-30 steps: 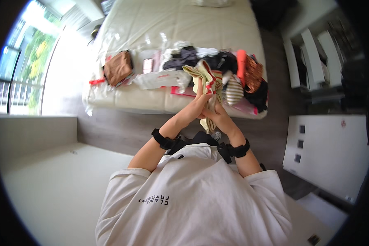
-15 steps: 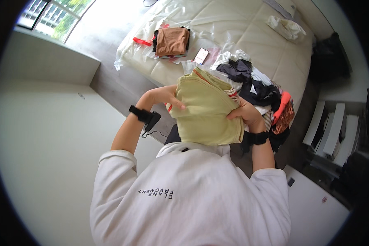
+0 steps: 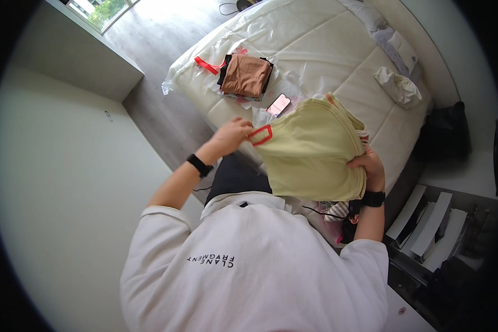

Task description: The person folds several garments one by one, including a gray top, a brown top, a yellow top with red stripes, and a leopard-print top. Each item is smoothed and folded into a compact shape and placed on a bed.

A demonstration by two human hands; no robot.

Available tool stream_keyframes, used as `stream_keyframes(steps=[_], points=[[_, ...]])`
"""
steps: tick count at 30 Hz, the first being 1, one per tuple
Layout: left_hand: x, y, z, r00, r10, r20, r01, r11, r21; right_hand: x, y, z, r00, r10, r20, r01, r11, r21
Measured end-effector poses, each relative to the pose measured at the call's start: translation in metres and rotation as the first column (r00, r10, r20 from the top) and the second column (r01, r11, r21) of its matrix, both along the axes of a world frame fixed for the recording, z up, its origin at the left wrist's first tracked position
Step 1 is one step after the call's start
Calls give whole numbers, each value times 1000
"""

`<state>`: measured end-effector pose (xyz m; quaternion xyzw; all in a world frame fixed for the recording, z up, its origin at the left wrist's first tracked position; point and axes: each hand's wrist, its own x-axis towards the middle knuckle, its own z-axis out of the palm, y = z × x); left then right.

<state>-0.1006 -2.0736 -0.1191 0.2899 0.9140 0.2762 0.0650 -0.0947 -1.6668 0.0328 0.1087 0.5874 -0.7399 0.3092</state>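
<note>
A pale yellow-green folded garment point(image 3: 312, 152) hangs between my hands in front of my chest, over the near edge of the bed. On its left edge shows a red rectangular outline point(image 3: 262, 135). My left hand point(image 3: 233, 136) is closed at that red-marked edge, pinching the cloth; its fingertips are slightly blurred. My right hand point(image 3: 369, 165) grips the right edge, thumb on the front face and the other fingers behind it. Striped cloth peeks out at the garment's upper right fold. Black bands circle both wrists.
On the plastic-covered bed point(image 3: 337, 61) lie a stack of folded clothes with a brown piece point(image 3: 247, 76) on top, a red strap point(image 3: 207, 65) and a phone point(image 3: 279, 105). Crumpled white cloth point(image 3: 397, 87) lies farther right. Open white drawers point(image 3: 426, 227) stand at the right, below a black bag point(image 3: 445, 133).
The garment has shifted right and is stretched wider, baring the red outline. My left hand has slid from its front face to its left edge. The loose clothes pile is now mostly hidden.
</note>
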Motion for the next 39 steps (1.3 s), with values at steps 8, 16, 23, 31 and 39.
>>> stream_keyframes(steps=[8, 16, 23, 31, 39], points=[[-113, -118, -12, 555, -236, 798, -501, 671, 547, -56, -50, -35, 999, -18, 44, 19, 1000, -23], [-166, -137, -113, 97, 315, 944, -709, 688, -157, -224, -202, -78, 929, 353, 111, -370, 870, 326], [-170, -181, -125, 75, 18, 997, -759, 650, 45, -355, -276, -60, 898, 418, -137, -359, 877, 320], [-100, -287, -146, -164, 385, 908, -827, 448, -339, -326, -312, -200, 443, 803, -399, -130, 498, 857], [-62, -294, -154, -245, 440, 864, -707, 528, -470, -170, -283, -344, 733, 637, 238, -582, 406, 705]])
